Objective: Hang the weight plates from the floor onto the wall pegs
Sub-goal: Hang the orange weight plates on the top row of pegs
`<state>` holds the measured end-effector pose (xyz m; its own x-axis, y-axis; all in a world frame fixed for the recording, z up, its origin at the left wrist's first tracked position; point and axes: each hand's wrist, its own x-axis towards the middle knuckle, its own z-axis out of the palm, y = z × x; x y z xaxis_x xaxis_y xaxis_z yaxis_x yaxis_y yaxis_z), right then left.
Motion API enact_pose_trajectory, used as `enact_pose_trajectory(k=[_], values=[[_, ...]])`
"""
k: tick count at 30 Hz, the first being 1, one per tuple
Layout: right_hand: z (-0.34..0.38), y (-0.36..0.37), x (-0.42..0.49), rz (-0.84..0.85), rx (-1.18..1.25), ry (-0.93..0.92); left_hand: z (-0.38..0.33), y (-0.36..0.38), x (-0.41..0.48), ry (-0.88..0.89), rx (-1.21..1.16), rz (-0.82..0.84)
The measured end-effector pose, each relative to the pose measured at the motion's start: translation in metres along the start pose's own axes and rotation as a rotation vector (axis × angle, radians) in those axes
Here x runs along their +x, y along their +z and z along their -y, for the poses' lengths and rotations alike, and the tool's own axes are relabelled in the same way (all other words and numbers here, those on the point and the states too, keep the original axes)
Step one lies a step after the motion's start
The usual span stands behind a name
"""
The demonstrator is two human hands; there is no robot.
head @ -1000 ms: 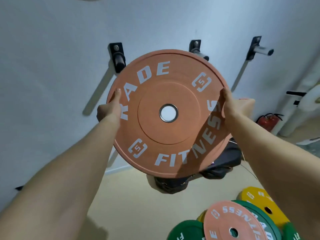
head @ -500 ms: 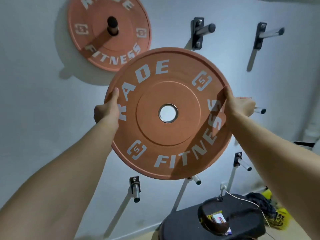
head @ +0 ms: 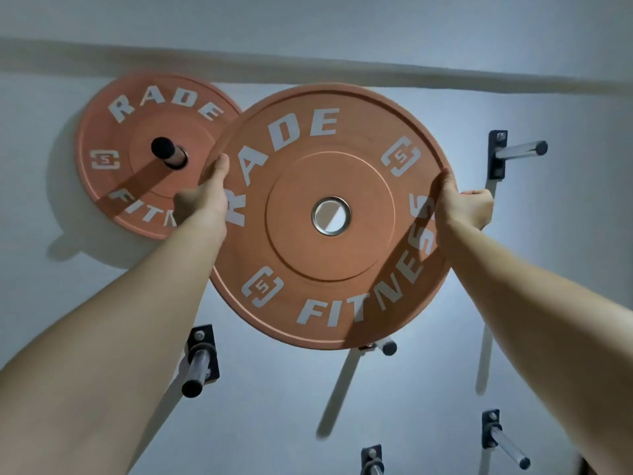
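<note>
Head view: orange plate clamped between left grip and right grip, rim-held.

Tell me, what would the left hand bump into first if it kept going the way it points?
Probably the round orange rubber plate already hanging on the wall peg, just beyond the left hand; depth is hard to judge.

"RADE FITNESS" reads on the held plate; "RADE FIT…" shows on the hung plate.
</note>
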<state>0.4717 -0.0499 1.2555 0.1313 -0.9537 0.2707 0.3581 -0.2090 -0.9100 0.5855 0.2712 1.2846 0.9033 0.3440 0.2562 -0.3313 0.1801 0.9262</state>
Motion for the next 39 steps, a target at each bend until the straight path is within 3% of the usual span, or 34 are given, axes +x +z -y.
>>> enact_pose_trajectory(k=[11,26,39], values=[[0.015,0.087,0.125,-0.094,0.147,-0.111,-0.036,0.142,0.070,0.223,-0.093,0.038],[-0.004,0.144,0.254,-0.231,0.182,-0.143,-0.027,0.292,0.122,0.311,-0.110,0.073],[-0.028,0.159,0.346,-0.059,0.174,-0.146,-0.004,0.358,0.095,0.355,-0.076,-0.097]])
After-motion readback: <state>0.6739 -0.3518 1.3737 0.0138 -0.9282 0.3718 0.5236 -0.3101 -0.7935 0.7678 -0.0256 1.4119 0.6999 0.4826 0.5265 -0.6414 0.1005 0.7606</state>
